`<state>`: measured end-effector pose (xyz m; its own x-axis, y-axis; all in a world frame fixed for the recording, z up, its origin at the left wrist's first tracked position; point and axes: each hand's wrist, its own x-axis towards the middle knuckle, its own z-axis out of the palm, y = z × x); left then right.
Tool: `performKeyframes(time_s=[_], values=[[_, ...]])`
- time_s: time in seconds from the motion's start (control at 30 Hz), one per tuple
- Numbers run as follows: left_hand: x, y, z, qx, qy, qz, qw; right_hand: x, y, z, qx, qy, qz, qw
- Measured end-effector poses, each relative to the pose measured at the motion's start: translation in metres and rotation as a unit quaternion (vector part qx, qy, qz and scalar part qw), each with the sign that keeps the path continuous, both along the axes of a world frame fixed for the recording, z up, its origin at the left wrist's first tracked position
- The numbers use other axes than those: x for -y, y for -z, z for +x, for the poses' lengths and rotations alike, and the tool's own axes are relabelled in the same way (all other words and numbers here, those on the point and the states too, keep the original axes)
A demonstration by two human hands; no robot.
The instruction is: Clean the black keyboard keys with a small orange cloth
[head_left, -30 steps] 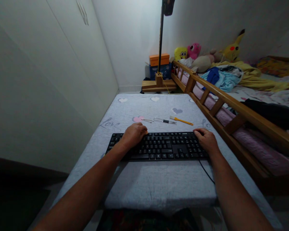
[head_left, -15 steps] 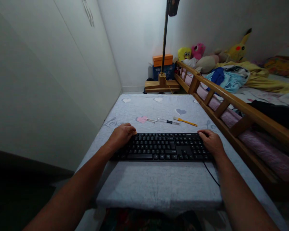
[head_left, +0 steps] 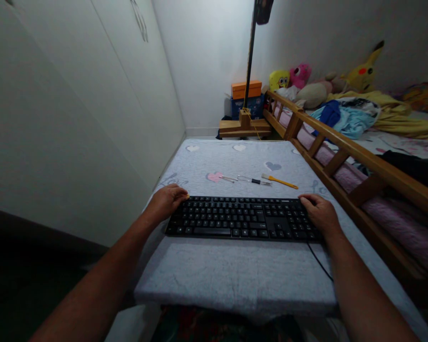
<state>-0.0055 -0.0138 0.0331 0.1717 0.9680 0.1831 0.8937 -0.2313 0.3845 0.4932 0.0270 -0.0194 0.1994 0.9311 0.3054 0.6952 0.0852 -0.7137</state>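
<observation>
A black full-size keyboard [head_left: 231,217] lies flat on the cloth-covered table, its keys facing up. At its upper left corner is my left hand [head_left: 167,200], fingers pinched together on a small yellowish piece [head_left: 187,196] too small to name. My right hand [head_left: 320,213] grips the keyboard's right end, with thumb and fingers at the upper right corner. The black cable [head_left: 319,261] runs from beneath that end toward my right forearm. Beyond the keyboard lie cotton swabs [head_left: 228,178], a wire tool with a black grip [head_left: 256,181] and a yellow-handled brush [head_left: 281,181].
A pale patterned cloth [head_left: 235,270] covers the table. A wooden bed rail [head_left: 345,149] runs along the right side, with plush toys and clothes behind it. White cabinet doors [head_left: 128,104] stand at left. Past the far edge is a lamp stand on a wooden base [head_left: 245,126].
My left hand has slid left along the keyboard's top edge to its corner, uncovering the upper left keys. My right hand stays at the right end. The view has shifted slightly.
</observation>
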Motion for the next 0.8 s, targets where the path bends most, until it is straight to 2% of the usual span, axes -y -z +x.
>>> performKeyframes(time_s=[0.27, 0.53, 0.7, 0.8], values=[[0.005, -0.004, 0.002, 0.004, -0.018, 0.001, 1.000, 0.000, 0.001, 0.001, 0.008, -0.005, -0.004, 1.000], [0.016, -0.002, -0.015, -0.013, -0.060, -0.007, 0.998, -0.001, 0.002, 0.001, 0.009, 0.000, 0.004, 1.000], [0.012, -0.005, -0.015, -0.019, -0.100, 0.008, 0.995, 0.000, 0.000, 0.000, 0.013, 0.001, -0.002, 1.000], [0.007, -0.005, -0.010, -0.022, -0.102, 0.012, 0.995, 0.000, 0.001, 0.001, 0.014, 0.002, -0.001, 1.000]])
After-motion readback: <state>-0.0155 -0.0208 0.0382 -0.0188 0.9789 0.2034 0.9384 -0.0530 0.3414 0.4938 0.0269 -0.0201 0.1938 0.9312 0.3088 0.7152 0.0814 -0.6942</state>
